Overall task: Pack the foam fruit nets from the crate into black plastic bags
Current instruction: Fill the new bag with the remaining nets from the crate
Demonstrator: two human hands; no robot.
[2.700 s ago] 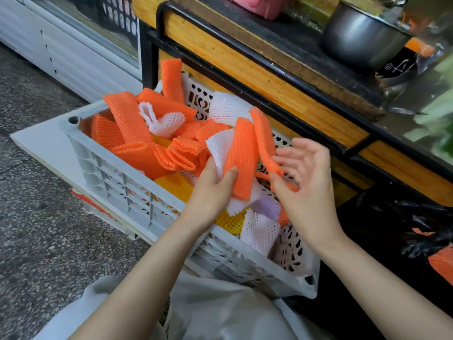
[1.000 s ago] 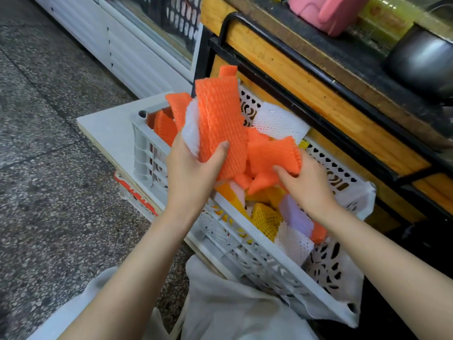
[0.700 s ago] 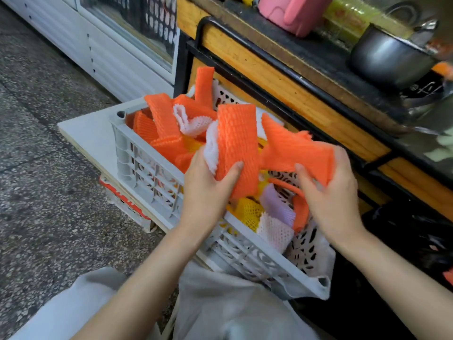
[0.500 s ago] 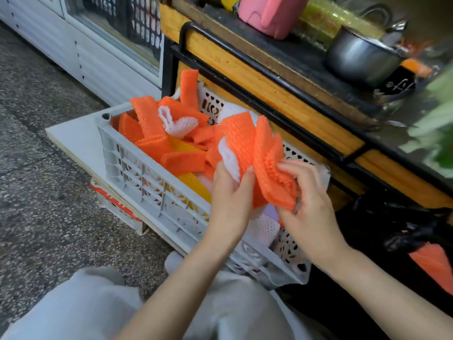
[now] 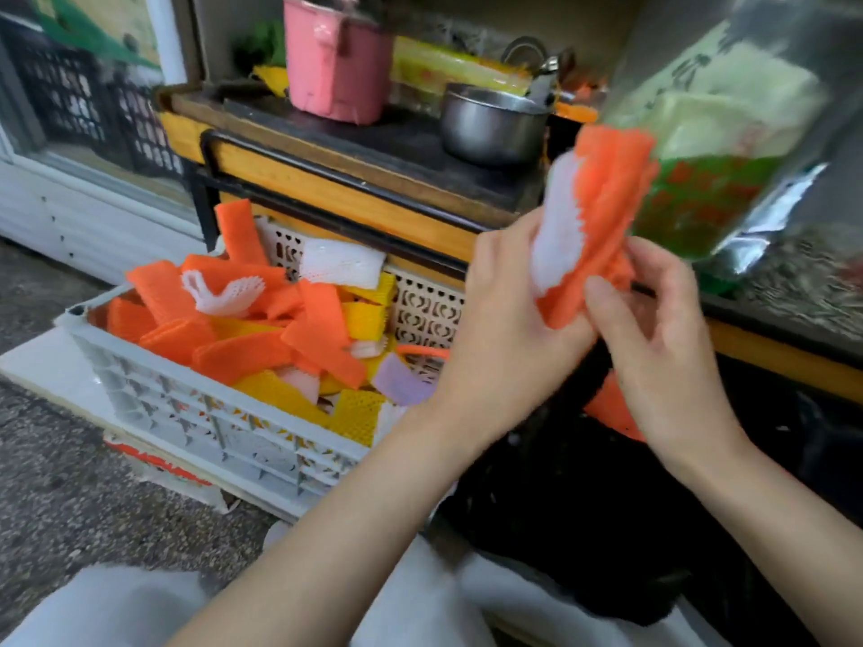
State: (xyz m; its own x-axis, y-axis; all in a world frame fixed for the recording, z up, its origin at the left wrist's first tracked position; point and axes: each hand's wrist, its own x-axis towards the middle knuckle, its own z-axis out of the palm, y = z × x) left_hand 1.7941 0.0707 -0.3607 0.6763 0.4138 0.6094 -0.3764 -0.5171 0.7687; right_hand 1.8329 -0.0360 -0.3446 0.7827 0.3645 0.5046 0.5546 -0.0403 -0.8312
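While the left hand (image 5: 504,329) grips bundled foam nets (image 5: 600,212), the right hand (image 5: 654,347) pinches them. A black plastic bag (image 5: 560,506) lies below.

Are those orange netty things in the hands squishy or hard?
Probably squishy: the bunch of foam nets looks pinched narrow where the left hand and right hand grip it. Likely light, being open foam mesh. The white net in the crate curls over, so fairly floppy.

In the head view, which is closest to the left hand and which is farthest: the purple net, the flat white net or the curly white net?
1. Purple net, in the crate, right beside the left hand.
2. Flat white net, against the crate's back wall.
3. Curly white net, far over at the crate's left end.
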